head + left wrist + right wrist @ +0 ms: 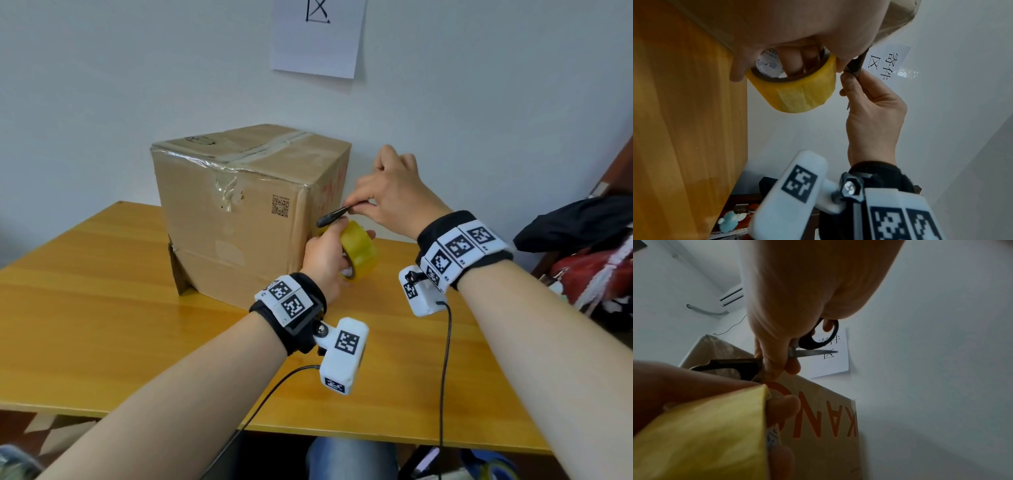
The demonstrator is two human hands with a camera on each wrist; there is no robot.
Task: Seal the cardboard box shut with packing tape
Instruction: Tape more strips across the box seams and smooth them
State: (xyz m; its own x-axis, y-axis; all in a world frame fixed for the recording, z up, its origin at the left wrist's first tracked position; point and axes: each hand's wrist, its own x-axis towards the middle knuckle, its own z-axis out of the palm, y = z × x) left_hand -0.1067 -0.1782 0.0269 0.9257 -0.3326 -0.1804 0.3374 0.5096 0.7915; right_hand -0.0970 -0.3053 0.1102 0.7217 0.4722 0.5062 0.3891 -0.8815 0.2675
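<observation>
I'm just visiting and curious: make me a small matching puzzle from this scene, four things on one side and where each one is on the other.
Things:
1. tape roll
2. scissors
3. cardboard box
4. paper sign

Places:
A. stuck on the wall
B. in the right hand
C. standing on the table
D. in the left hand

Pairs: 1-D, 2-B, 3-C, 4-A

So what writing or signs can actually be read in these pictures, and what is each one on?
"寄件区": paper sheet taped to the wall; the head view shows only "区".
"KAN", then part of a round letter: orange print on the cardboard box side.
QR code on the box front: a pattern, its caption too small to read.
Blue print inside the tape roll core: blurred.
Black-and-white square markers on the wristbands: patterns, no words.
</observation>
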